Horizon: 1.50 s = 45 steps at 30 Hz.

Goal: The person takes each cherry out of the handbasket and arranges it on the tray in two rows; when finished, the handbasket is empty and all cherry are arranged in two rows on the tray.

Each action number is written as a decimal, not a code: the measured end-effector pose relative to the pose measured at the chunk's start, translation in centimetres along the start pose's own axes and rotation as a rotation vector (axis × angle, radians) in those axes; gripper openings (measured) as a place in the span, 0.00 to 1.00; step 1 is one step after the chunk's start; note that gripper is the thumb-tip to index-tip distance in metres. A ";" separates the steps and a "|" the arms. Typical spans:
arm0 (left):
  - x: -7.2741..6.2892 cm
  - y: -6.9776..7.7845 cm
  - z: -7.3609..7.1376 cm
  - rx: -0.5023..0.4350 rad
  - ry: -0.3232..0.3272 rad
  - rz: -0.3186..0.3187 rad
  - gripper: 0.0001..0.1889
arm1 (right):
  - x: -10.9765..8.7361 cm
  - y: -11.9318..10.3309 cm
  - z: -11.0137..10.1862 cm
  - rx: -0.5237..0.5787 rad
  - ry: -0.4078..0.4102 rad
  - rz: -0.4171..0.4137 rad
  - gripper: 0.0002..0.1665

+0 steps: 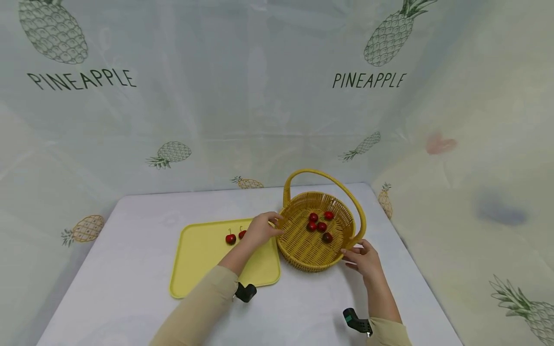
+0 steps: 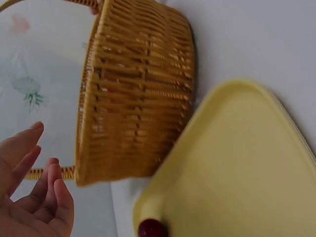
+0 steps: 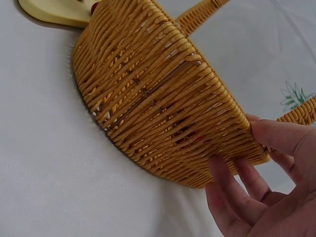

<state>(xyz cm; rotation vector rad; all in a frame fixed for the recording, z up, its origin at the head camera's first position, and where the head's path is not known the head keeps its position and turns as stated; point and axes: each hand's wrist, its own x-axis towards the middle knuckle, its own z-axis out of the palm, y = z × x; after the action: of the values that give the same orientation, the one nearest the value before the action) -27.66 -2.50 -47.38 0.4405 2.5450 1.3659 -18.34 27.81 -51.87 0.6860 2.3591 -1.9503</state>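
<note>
Two hands work at one woven basket (image 1: 298, 247), which stands on the table (image 1: 143, 250) to the right of the yellow tray (image 1: 195, 264). The basket is just beside the tray; whether the two touch cannot be told. Its handle (image 1: 362, 222) arches above the rim.

Right hand (image 1: 365, 259): grasping the basket. The thumb bears on the rim near the foot of the handle, and the fingers lie below it against the outer wall.

Left hand (image 1: 261, 228): released, holding nothing. The fingers are loosely bent and spread beside the left rim of the basket; contact with the rim cannot be confirmed. The forearm crosses above the tray.

Basket contents: five dark red cherries (image 1: 321, 227) are visible, four grouped toward the far side and one nearer the right hand. Tray contents: two stemmed cherries (image 1: 231, 239) near the far edge, the right one close to the left hand.

Surroundings: a pale curtain (image 1: 225, 105) printed with pineapples and the word "PINEAPPLE" hangs behind the table. Each forearm carries a beige sleeve (image 1: 196, 305).
</note>
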 end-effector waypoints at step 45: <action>7.3 1.3 6.4 -0.107 -0.337 -0.204 0.26 | -0.1 -0.1 0.4 0.061 0.005 -0.002 0.29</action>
<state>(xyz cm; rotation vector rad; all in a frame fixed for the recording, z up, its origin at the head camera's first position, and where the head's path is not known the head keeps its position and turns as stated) -32.12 5.76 -50.21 0.3467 2.1685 1.2294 -18.40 27.42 -51.79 0.6921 2.3130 -2.0313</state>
